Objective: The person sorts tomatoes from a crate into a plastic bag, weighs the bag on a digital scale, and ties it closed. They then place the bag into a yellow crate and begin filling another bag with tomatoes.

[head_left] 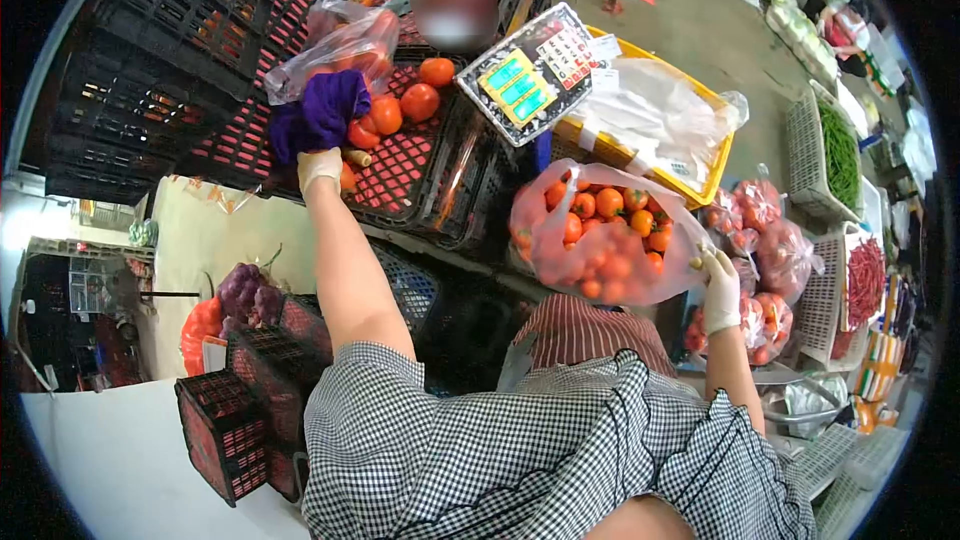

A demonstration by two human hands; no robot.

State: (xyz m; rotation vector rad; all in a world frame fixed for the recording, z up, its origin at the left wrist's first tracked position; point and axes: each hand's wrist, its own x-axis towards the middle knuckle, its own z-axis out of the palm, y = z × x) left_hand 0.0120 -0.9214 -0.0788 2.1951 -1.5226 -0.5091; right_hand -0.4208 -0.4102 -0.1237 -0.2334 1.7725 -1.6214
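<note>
My left hand (320,168), in a white glove, is at the lower edge of a bunched purple cloth (322,112) and grips it; the fingertips are partly hidden. Large tomatoes (420,102) lie beside the cloth in a black plastic crate (392,185). On the other side, my gloved right hand (718,290) is closed on the edge of a thin, clear plastic bag (672,275). Many small orange-red tomatoes (608,202) fill this bag, whose mouth gapes upward in front of my striped apron.
A scale (528,75) with a lit display stands beyond the bag. Next to it is a yellow crate (715,175) with white plastic bags. Filled bags of tomatoes (785,255) sit at right, near baskets of green beans (838,150). Black crates (235,440) are stacked lower left.
</note>
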